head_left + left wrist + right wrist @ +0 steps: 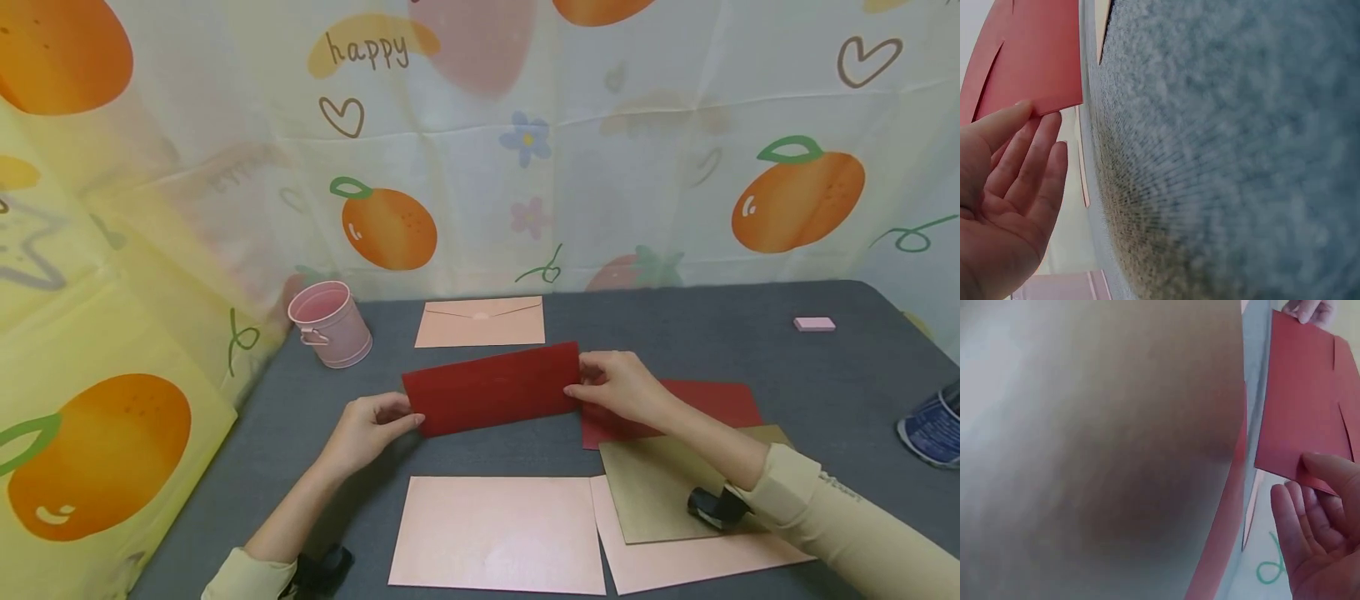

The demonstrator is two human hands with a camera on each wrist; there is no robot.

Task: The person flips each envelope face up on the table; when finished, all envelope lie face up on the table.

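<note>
A red envelope (491,390) is held up off the table between both hands, tilted slightly with its right end higher. My left hand (372,427) pinches its left end between thumb and fingers. At the opposite end my right hand (618,387) pinches it the same way. The wrist views show flap edges on the side of the red envelope (1041,56) facing away from the head camera. Behind it lies a peach envelope (483,322). In front lies a pale pink envelope (498,533), flat on the table.
Under my right forearm, a gold envelope (652,487) overlaps another red envelope (712,400) and another pink envelope (690,562). A pink bucket (337,329) stands at back left. A pink eraser-like block (814,324) and a dark blue container (930,429) sit on the right.
</note>
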